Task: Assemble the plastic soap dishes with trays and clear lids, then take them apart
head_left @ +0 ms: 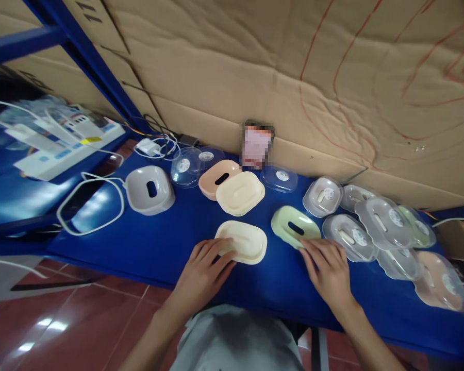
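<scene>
My left hand (205, 270) rests on the blue table (154, 242), its fingers touching the near edge of a cream soap-dish tray (244, 240). My right hand (327, 268) lies flat, fingertips against the near rim of a green soap-dish base (294, 225) with a dark slot. Neither hand has anything lifted. Behind them sit a second cream tray (240, 192), a pink base (216, 178) and a grey base (149, 189).
Several clear-lidded soap dishes (382, 224) crowd the right side. Clear lids (185, 166) and a charger with white cable (150, 147) lie at the back. A white cable loop (88, 206) lies at left. Cardboard (294, 77) walls the back. A blue shelf (54, 139) holds boxes.
</scene>
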`<action>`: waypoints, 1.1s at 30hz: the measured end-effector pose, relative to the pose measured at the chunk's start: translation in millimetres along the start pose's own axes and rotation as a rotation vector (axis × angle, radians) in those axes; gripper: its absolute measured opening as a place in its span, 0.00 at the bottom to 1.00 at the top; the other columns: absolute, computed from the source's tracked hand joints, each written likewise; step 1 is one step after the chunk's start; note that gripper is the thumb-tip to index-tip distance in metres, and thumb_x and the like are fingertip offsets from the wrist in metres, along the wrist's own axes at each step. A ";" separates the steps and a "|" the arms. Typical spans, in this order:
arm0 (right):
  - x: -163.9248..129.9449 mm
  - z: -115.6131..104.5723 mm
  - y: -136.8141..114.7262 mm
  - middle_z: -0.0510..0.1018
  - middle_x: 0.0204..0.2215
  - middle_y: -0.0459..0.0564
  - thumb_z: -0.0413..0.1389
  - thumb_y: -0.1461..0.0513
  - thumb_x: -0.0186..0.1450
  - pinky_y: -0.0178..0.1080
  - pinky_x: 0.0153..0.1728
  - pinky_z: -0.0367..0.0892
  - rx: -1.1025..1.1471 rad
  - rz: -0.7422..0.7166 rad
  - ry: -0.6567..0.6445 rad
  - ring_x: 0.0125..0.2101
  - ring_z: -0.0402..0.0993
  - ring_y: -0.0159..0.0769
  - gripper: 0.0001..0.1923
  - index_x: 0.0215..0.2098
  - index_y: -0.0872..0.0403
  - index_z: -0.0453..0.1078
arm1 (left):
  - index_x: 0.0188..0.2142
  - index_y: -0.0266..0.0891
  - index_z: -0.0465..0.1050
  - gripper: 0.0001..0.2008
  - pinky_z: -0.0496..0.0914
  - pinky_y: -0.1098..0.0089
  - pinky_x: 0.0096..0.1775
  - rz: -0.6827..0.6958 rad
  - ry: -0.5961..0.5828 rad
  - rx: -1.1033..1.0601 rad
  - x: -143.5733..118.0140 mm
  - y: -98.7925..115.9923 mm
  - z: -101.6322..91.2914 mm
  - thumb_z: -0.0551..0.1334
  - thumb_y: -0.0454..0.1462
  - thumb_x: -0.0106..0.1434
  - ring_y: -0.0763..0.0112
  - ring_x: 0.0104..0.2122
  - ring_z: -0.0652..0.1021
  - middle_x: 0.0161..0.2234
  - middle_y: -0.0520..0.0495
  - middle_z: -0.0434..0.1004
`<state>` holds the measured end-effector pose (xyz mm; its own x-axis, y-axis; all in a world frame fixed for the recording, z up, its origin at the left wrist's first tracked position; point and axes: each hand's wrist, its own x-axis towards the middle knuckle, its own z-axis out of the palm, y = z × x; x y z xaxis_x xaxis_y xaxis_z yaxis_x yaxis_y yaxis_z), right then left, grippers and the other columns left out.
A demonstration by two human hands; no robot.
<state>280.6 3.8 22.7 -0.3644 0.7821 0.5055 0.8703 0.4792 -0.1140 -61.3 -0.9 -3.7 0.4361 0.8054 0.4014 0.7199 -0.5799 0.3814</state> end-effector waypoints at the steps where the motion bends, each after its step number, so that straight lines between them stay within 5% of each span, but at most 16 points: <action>1: -12.6 -2.3 -3.0 0.83 0.44 0.52 0.62 0.66 0.75 0.49 0.53 0.69 0.020 0.026 -0.005 0.45 0.80 0.44 0.17 0.60 0.50 0.76 | 0.52 0.42 0.78 0.08 0.74 0.52 0.56 0.016 -0.007 -0.018 0.5 2.7 0.6 0.62 0.33 0.77 0.54 0.56 0.81 0.59 0.39 0.81; 7: -44.0 -7.5 -22.8 0.82 0.50 0.56 0.60 0.69 0.74 0.54 0.58 0.71 0.177 0.143 0.060 0.55 0.79 0.48 0.17 0.59 0.52 0.76 | 0.58 0.40 0.76 0.15 0.76 0.57 0.53 0.189 -0.102 -0.104 5.1 40.7 13.6 0.61 0.29 0.76 0.56 0.56 0.79 0.62 0.38 0.78; 10: -43.4 -12.4 -37.0 0.83 0.54 0.56 0.60 0.70 0.73 0.56 0.64 0.69 0.256 0.121 0.016 0.60 0.78 0.48 0.19 0.60 0.52 0.75 | 0.65 0.44 0.73 0.23 0.74 0.52 0.58 0.222 -0.060 -0.058 6.8 51.9 17.6 0.62 0.27 0.74 0.52 0.60 0.76 0.67 0.37 0.72; 15: -47.3 -8.7 -58.0 0.84 0.56 0.53 0.61 0.68 0.74 0.58 0.74 0.59 0.263 -0.016 -0.120 0.64 0.77 0.45 0.18 0.60 0.53 0.75 | 0.62 0.42 0.75 0.17 0.63 0.49 0.70 0.276 -0.041 -0.063 13.4 43.4 16.3 0.64 0.32 0.76 0.54 0.68 0.70 0.68 0.41 0.73; 21: -49.8 -3.7 -54.2 0.79 0.64 0.54 0.56 0.70 0.75 0.59 0.78 0.48 0.206 -0.167 -0.253 0.71 0.67 0.45 0.18 0.61 0.56 0.75 | 0.53 0.39 0.78 0.10 0.65 0.55 0.68 0.319 -0.094 -0.054 13.3 37.4 18.5 0.59 0.33 0.79 0.59 0.64 0.75 0.59 0.44 0.82; 26: 6.3 -1.1 -16.7 0.77 0.66 0.55 0.53 0.65 0.79 0.53 0.73 0.64 0.238 -0.201 -0.229 0.69 0.69 0.43 0.20 0.67 0.52 0.71 | 0.52 0.40 0.78 0.08 0.68 0.56 0.65 0.264 -0.064 -0.067 11.5 38.4 18.0 0.62 0.33 0.77 0.58 0.62 0.77 0.58 0.44 0.83; 30: 77.6 39.5 15.1 0.60 0.76 0.62 0.47 0.61 0.82 0.55 0.75 0.57 0.071 -0.006 -0.217 0.76 0.56 0.51 0.27 0.76 0.59 0.58 | 0.51 0.40 0.77 0.07 0.71 0.55 0.63 0.213 -0.035 -0.129 11.4 37.5 14.5 0.62 0.34 0.76 0.58 0.61 0.79 0.56 0.43 0.83; 33: 107.0 71.1 22.3 0.62 0.74 0.73 0.48 0.57 0.82 0.63 0.73 0.56 0.028 0.008 -0.200 0.74 0.58 0.61 0.30 0.75 0.67 0.58 | 0.51 0.41 0.76 0.08 0.74 0.54 0.60 0.148 0.015 -0.172 8.2 35.1 14.4 0.63 0.32 0.74 0.57 0.59 0.79 0.55 0.42 0.82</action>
<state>237.5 126.5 13.5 -0.4185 0.8481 0.3249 0.8647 0.4815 -0.1429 -24.7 -12.8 1.0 0.5217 0.7085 0.4752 0.5455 -0.7053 0.4528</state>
